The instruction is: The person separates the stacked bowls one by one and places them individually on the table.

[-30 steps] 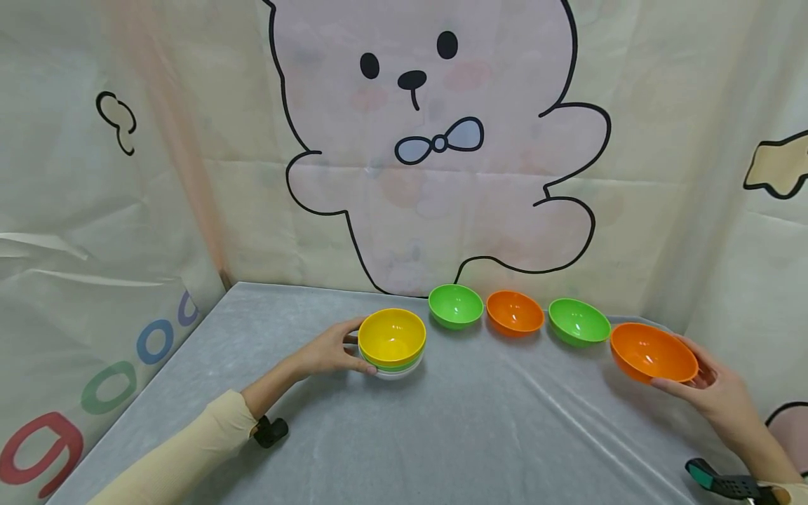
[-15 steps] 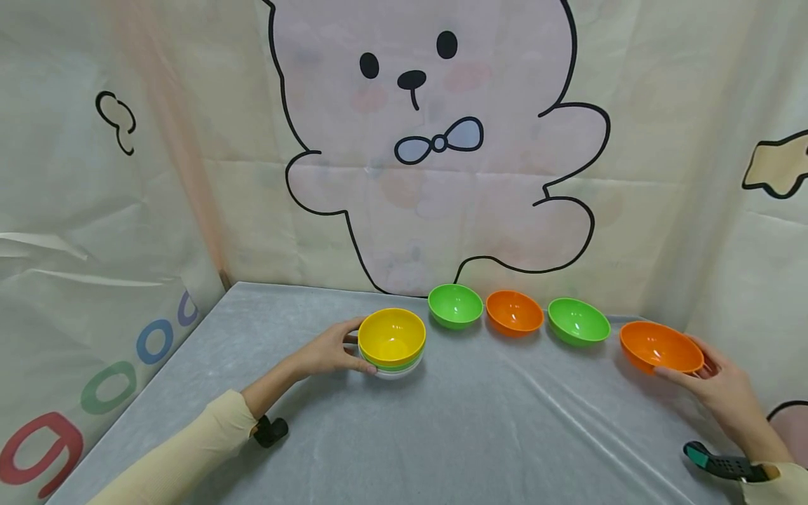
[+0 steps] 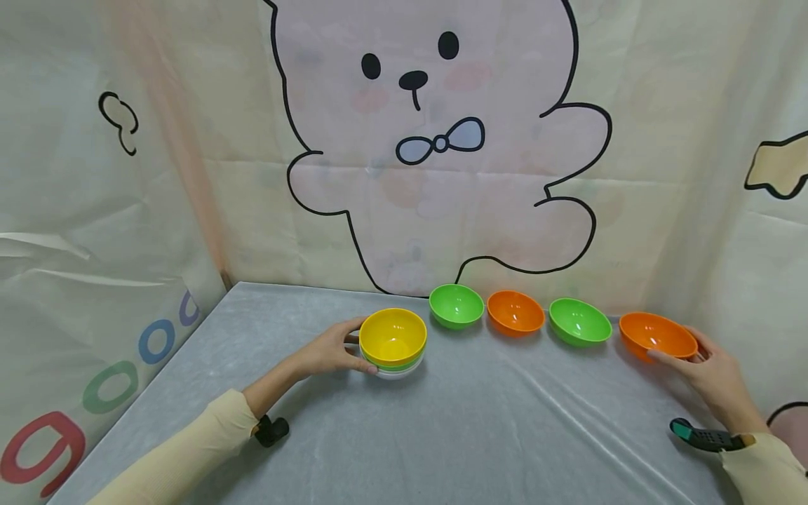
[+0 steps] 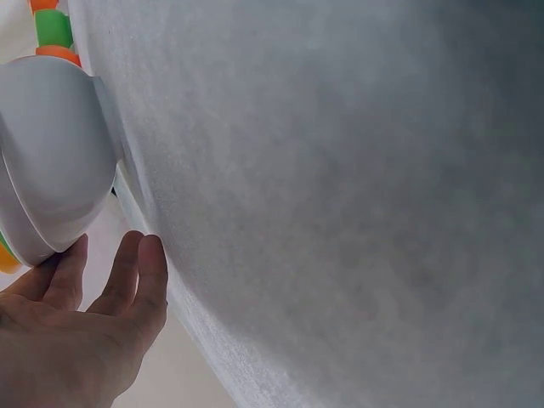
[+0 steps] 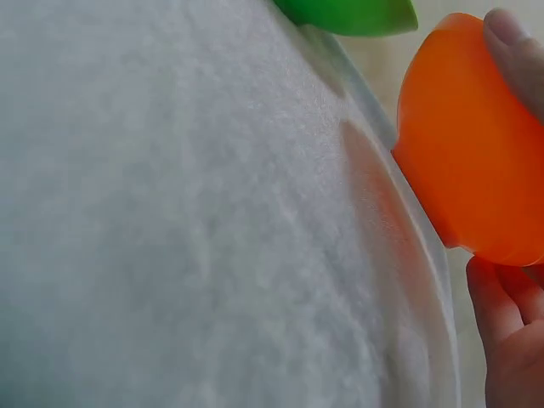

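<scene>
My left hand [image 3: 328, 349] grips the side of a stack of nested bowls, thumb at the front and fingers behind. A yellow bowl [image 3: 393, 338] is on top, a green rim shows below it, and a white bowl [image 4: 59, 153] is at the bottom. At the far right, my right hand [image 3: 719, 379] holds an orange bowl [image 3: 655, 338] by its right side, opening upward. In the right wrist view the thumb lies on the wall of this orange bowl [image 5: 467, 136], and other fingers are at its opposite side. A gap and a shadow show between its base and the cloth.
Along the back edge stand a green bowl [image 3: 456, 306], a smaller orange bowl [image 3: 515, 313] and another green bowl [image 3: 578, 322] in a row. Grey cloth [image 3: 454, 435] covers the table. Behind hangs a curtain [image 3: 663, 140] with a cartoon bear.
My right hand has carried the orange bowl back toward the table's far edge, level with the row's right end. The left hand and its stack have stayed put.
</scene>
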A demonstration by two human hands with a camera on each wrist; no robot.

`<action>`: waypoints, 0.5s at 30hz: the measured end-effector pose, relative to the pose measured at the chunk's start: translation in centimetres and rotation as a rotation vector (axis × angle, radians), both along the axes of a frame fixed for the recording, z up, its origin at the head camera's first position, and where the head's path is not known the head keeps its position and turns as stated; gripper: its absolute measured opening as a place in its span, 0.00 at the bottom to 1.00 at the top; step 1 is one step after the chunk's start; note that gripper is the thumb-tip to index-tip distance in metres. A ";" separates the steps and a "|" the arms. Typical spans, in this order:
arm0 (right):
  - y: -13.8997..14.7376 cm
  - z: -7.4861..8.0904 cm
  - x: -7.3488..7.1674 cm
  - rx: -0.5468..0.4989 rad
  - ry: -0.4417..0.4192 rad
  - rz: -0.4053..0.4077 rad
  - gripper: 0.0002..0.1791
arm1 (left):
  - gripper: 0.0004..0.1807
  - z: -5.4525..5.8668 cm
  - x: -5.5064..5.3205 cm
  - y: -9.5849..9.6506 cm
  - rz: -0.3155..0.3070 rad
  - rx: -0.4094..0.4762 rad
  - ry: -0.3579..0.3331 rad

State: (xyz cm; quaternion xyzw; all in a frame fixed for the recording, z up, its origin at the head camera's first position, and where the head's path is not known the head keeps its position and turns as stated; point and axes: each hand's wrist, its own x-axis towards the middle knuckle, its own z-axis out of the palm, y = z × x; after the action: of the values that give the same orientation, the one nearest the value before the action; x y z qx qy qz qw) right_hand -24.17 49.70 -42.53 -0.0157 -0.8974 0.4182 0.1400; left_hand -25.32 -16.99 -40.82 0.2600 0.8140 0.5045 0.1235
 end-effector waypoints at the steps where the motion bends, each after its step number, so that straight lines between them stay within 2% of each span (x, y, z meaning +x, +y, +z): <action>1: 0.0 0.0 -0.1 0.008 -0.005 -0.002 0.45 | 0.48 0.0 0.0 0.0 -0.001 0.001 -0.002; 10: -0.1 -0.2 -1.3 0.041 -0.115 -0.025 0.51 | 0.48 -0.1 -0.1 0.1 -0.004 0.008 -0.008; 15: -0.2 -0.6 -1.7 0.072 -0.118 -0.021 0.52 | 0.48 0.0 -0.1 0.1 -0.004 0.005 -0.008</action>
State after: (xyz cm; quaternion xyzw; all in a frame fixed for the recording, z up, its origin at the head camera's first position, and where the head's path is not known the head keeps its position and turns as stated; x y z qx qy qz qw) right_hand -25.87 49.55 -43.10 -0.0448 -0.9184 0.3823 0.0917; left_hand -25.45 -16.90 -40.85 0.2600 0.8116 0.5075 0.1273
